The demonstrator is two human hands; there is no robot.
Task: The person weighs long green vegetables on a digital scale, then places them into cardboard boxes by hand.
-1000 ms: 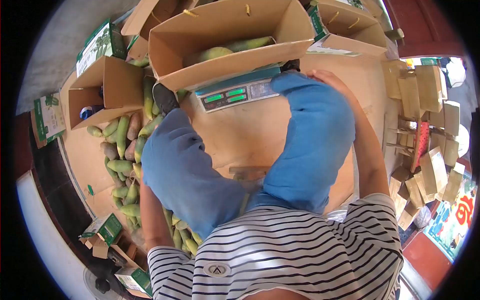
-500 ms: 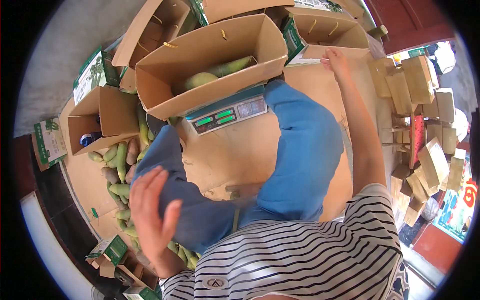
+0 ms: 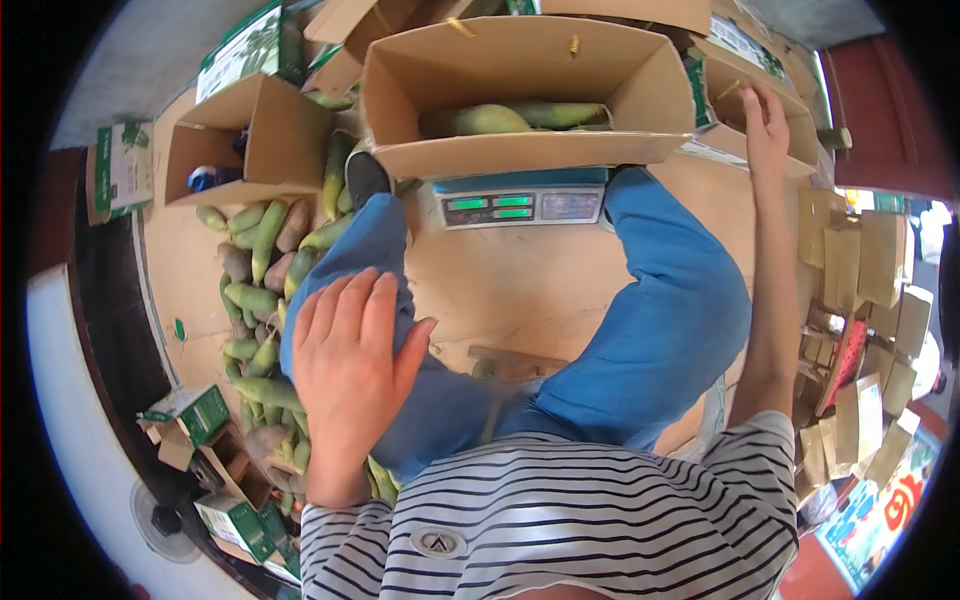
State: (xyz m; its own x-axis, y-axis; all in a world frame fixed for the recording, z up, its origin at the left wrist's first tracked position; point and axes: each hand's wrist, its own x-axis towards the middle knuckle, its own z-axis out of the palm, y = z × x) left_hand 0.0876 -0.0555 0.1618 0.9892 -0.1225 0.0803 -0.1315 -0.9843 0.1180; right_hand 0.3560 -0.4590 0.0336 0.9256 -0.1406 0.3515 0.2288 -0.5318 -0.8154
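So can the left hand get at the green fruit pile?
Likely yes: the left hand is open and empty over the blue-trousered leg, and the pile of green oblong fruit lies uncovered just beside it.

The brown cardboard floor [image 3: 540,290] holds a scale [image 3: 520,205] in the middle, a heap of green fruits [image 3: 255,290] and open boxes [image 3: 240,140].
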